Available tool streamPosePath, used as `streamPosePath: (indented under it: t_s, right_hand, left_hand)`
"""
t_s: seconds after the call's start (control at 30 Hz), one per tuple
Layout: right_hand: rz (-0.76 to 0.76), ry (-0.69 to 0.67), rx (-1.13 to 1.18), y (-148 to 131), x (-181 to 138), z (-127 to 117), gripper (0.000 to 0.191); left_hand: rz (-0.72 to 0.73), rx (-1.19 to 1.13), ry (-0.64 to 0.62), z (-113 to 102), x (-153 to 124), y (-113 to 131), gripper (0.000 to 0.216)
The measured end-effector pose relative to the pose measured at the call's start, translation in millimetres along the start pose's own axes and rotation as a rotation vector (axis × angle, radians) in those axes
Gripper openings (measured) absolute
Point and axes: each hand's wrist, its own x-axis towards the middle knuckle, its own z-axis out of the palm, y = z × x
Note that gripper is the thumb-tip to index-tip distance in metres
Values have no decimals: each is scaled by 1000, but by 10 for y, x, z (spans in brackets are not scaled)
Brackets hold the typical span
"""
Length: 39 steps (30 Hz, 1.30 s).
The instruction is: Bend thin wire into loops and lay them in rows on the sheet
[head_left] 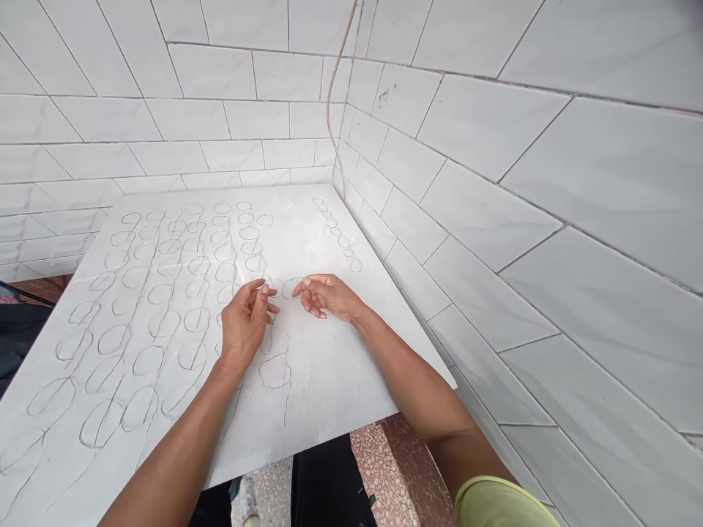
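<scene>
A white flat slab (335, 380) lies in front of me, covered in rows of thin wire loops with trailing wire tails. My left hand (245, 323) hovers over its middle, fingers curled, thumb and forefinger close together beside a small wire loop (267, 287). Any wire between those fingertips is too thin to tell. My right hand (326, 296) is to the right, fingers loosely apart, their tips next to another wire loop (291, 288). Two larger loops (274, 372) lie below my hands, and a diagonal line of small loops (335, 230) runs near the slab's right edge.
White tiled walls (494, 183) rise along the far and right sides, and a thin tan cable (331, 110) hangs down the corner. Speckled terrazzo floor (378, 476) shows below the slab's near edge. A dark bag (19, 337) sits at the left. A yellow-green sleeve (494, 505) covers my right upper arm.
</scene>
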Motion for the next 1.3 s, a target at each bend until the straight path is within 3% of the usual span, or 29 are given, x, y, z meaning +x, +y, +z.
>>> streamPosePath:
  t_s: [0.1,0.27,0.4,0.53,0.67,0.87,1.1,1.3]
  right_hand:
    - [21,10,-172,7,-11,61,42]
    - [5,148,-462,3,-53,61,32]
    - [-3,162,-430,35,-43,24,31]
    - [47,349,-220,22,96,-75,28]
    - [94,584,-115,-117,425,-256,26]
    - [134,781,-130,-277,1173,-566,24]
    - [273,897,-145,-365,1975,-1021,18]
    - [344,939,-111,-420,2436,-1317,21]
  left_hand:
    - [-42,-70,20,-21,40,-37,40]
    - [-61,-64,61,-44,57,-27,36]
    - [-58,-66,79,-54,38,40,41]
    - [-42,-43,145,-84,27,76,45]
    - [-38,3,142,-60,18,30,44]
    - [34,127,90,42,-52,-20,43]
    - [43,183,78,77,-84,-28,46]
    - [23,216,58,103,-107,-31,46]
